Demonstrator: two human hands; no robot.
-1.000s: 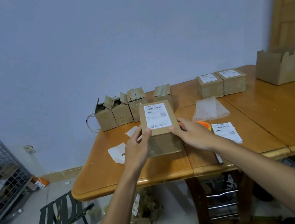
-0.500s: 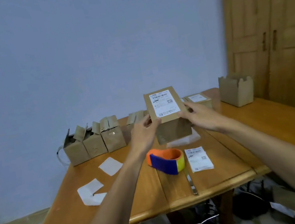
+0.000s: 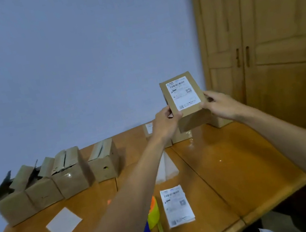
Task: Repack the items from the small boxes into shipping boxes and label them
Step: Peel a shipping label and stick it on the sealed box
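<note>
**Labelled box held up in both hands**

Left hand (image 3: 164, 123) and right hand (image 3: 219, 104) grip the shipping box (image 3: 186, 99) by its sides above the table's (image 3: 238, 162) far end. The left forearm mostly hides the tape roll (image 3: 153, 214). Label print is unreadable.

small boxes (image 3: 57, 179): row, counter (image 3: 239, 172) rear left | labelled box (image 3: 186, 99): above counter rear, between left hand (image 3: 164, 123) and right hand (image 3: 220, 104) | label sheet (image 3: 177, 205): front centre, tape roll (image 3: 153, 214) just left | paper slips (image 3: 63, 223): front left
</note>
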